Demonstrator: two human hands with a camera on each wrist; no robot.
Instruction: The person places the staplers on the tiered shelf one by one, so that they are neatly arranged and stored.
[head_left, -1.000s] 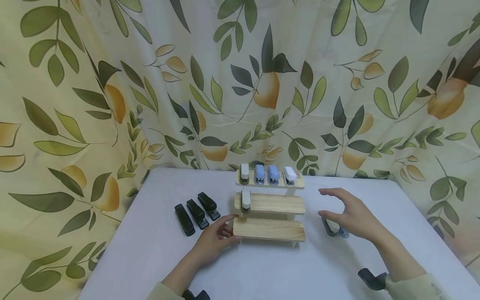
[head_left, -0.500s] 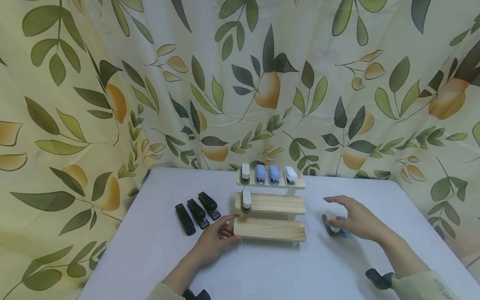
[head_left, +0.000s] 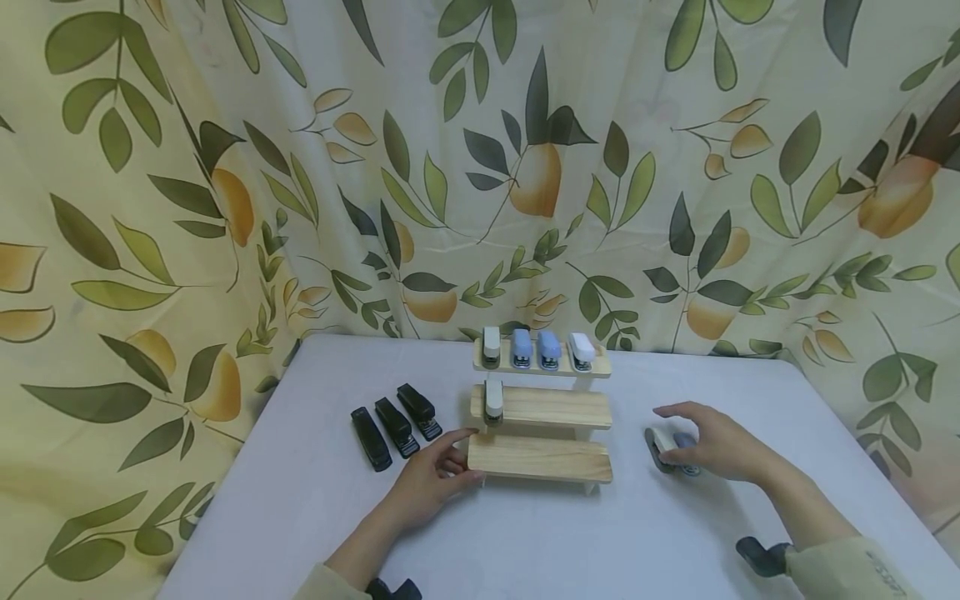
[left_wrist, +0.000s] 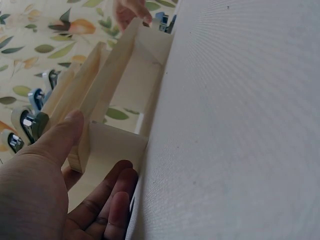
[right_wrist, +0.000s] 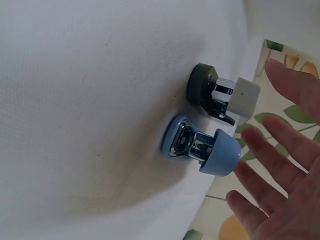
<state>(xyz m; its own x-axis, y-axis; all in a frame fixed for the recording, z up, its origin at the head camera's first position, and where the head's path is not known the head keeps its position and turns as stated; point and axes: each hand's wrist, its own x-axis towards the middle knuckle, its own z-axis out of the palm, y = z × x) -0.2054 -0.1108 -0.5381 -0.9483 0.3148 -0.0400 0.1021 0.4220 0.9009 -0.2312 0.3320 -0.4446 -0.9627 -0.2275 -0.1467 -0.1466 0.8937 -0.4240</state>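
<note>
In the head view a three-tier wooden stand [head_left: 540, 458] stands mid-table. My left hand [head_left: 431, 479] holds the left end of its lowest board, with thumb [left_wrist: 65, 135] against the board and the other fingers bent beside the pale support. To the right, my right hand [head_left: 716, 446] hovers by two mini staplers, its fingers spread and holding nothing. One is a white-topped dark green stapler [right_wrist: 243, 96]; beside it is a blue stapler [right_wrist: 220, 154]. In the right wrist view the thumb is near the white top and the fingers close to the blue one.
The top board bears several mini staplers, among them a blue stapler [head_left: 521, 348] and a white stapler [head_left: 581, 350]. A white-and-green stapler [head_left: 492, 400] sits on the middle board's left end. Three black staplers, one a long black stapler [head_left: 371, 439], lie left. A leaf-patterned curtain [head_left: 480, 167] hangs behind.
My right hand has moved slightly right and lowered over the two staplers. My left hand keeps its hold on the stand.
</note>
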